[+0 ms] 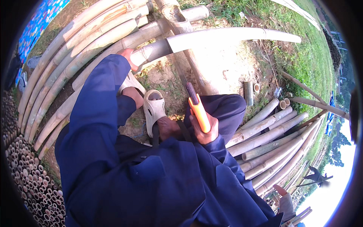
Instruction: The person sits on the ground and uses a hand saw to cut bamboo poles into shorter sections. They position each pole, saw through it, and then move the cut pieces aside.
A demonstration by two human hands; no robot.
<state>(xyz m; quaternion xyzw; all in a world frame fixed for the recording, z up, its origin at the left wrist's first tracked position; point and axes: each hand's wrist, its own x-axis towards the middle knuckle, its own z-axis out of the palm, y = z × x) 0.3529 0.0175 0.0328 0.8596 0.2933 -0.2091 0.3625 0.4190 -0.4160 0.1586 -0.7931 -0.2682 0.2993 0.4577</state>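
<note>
A long pale bamboo pole [230, 34] lies crosswise in front of me, resting over another bamboo log [197, 70] on the ground. My left hand [128, 58] is closed round the pole near its left end. In my right hand [207, 132] I grip the orange handle of a hand saw [199, 113]. The saw's thin blade runs up from the handle to the pole and meets it a little right of my left hand. How deep the blade sits in the bamboo I cannot tell. My sandalled feet [154, 109] stand below the pole.
Long bamboo poles [81, 47] lie side by side at the left, and more cut poles [270, 130] are heaped at the right. Short bamboo pieces [248, 93] stand on the dirt. Many small bamboo tubes [38, 185] are stacked at lower left. Another person [287, 204] is at lower right.
</note>
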